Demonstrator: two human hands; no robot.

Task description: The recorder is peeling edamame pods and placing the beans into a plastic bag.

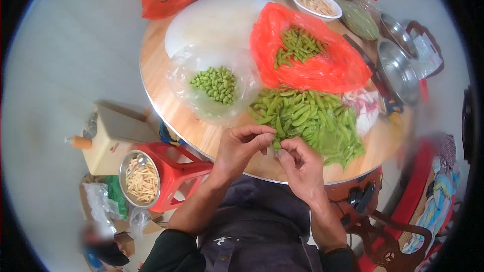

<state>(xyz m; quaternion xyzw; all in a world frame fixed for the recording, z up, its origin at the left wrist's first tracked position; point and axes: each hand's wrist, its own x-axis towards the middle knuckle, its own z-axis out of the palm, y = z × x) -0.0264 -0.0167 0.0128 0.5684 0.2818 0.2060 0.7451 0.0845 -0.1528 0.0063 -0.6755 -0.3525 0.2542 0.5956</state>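
Note:
Between the fingertips of my left hand [245, 145] and my right hand [302, 162] is a green soybean pod [276, 145], held at the near edge of the round wooden table. Just beyond my fingers spreads a heap of green pods [317, 121], some looking flattened. Shelled green beans [215, 85] lie in a clear plastic bag [181, 79] to the left of the heap. Behind the heap, an opened red plastic bag [321, 75] holds a smaller pile of plump pods [298, 45].
A round white board [211, 19] lies at the back left. White bowl [329, 16], green gourd-like vegetable [357, 20], knife [359, 51], metal basins [397, 71] and crumpled cloth [365, 111] line the right side. Left of the table, a red stool [174, 181] bears a metal bowl [158, 192] of pale strips.

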